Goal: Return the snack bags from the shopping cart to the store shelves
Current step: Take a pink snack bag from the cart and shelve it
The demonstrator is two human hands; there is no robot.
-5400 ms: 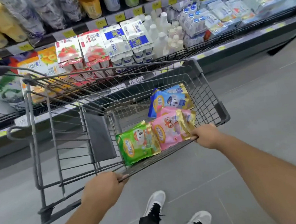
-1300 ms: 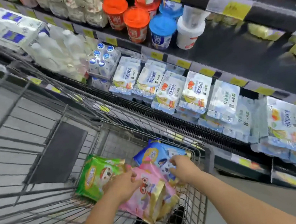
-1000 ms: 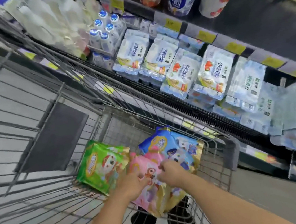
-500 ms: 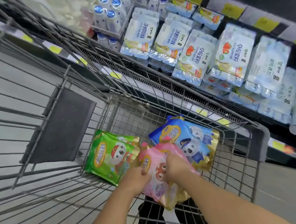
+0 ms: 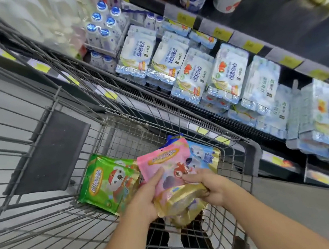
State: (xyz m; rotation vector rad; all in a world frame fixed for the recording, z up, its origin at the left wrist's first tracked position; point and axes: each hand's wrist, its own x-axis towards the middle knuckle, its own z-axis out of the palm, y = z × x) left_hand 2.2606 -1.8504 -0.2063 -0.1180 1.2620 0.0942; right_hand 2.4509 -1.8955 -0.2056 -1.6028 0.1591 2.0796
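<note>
Three snack bags are inside the grey wire shopping cart (image 5: 251,156). The pink snack bag (image 5: 167,162), with a gold bottom, is lifted off the cart floor, tilted up. My left hand (image 5: 146,198) grips its lower left side and my right hand (image 5: 209,186) grips its lower right side. A green snack bag (image 5: 108,180) lies on the cart floor to the left of my hands. Behind the pink bag, a blue snack bag (image 5: 202,154) is mostly hidden.
Chilled store shelves (image 5: 221,34) run diagonally behind the cart, with white and blue yoghurt multipacks (image 5: 193,75), small bottles (image 5: 102,32) and tubs above. A dark flap (image 5: 49,151) hangs on the cart's left side. Grey floor (image 5: 308,211) lies right of the cart.
Both hands closed on the pink bag and raised it from the cart floor, so that it now covers most of the blue bag. The view swung slightly towards the shelves.
</note>
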